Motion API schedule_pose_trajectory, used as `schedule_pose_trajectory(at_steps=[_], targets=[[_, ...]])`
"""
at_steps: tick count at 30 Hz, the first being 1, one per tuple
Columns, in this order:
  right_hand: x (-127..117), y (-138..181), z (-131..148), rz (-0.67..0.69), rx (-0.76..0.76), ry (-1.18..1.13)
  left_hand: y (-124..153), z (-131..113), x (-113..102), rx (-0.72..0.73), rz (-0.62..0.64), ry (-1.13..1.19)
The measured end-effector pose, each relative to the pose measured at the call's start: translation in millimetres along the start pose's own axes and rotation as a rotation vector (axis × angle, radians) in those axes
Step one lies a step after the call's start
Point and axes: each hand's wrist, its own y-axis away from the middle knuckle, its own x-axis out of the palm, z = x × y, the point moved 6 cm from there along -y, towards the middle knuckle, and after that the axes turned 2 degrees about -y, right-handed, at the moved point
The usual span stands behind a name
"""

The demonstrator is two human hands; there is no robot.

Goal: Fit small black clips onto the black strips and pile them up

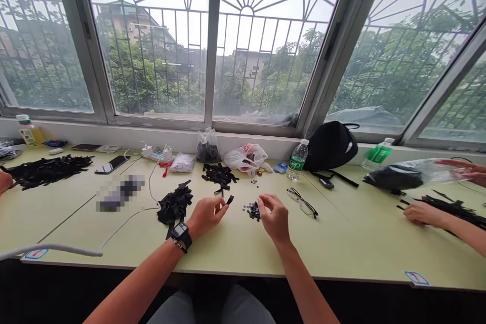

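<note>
Between the thumb and fingers of my left hand (207,216) is a short black strap piece (230,200), its end sticking up past the fingertips. My right hand (274,217) is at the right edge of a small pile of black ring-shaped parts (250,210), fingers pinched together; whatever they hold is hidden. Left of my left hand lies a heap of black strap pieces (175,202). Farther back, a second heap of black strap pieces (219,175) spreads in front of a clear bag with dark contents (208,148).
Eyeglasses (302,203) and a water bottle (298,160) stand right of my right hand. A white cable (151,192) runs across the table (228,253) at left. Other people's hands work at right (425,211) and far left (4,181). A black bag (331,146) leans by the window.
</note>
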Motion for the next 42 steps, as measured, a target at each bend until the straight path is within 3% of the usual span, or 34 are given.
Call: schedule_pose_trajectory(at_steps=[6,10,19,25,35,42], targets=[[16,18,8,0.271,-0.112,0.148,0,0,1,0.003,-0.010,0.004],[28,19,11,0.345,-0.149,0.241,0,0,1,0.034,-0.026,-0.001],[37,16,12,0.397,-0.130,0.379,-2,1,-7,0.070,-0.128,-0.041],[41,16,13,0.432,-0.135,0.422,-3,4,-1,0.078,-0.082,-0.020],[72,38,51,0.583,-0.222,0.183,-4,10,4,0.077,-0.064,-0.005],[64,32,56,0.423,-0.214,0.037,-2,7,7,0.108,-0.025,0.010]])
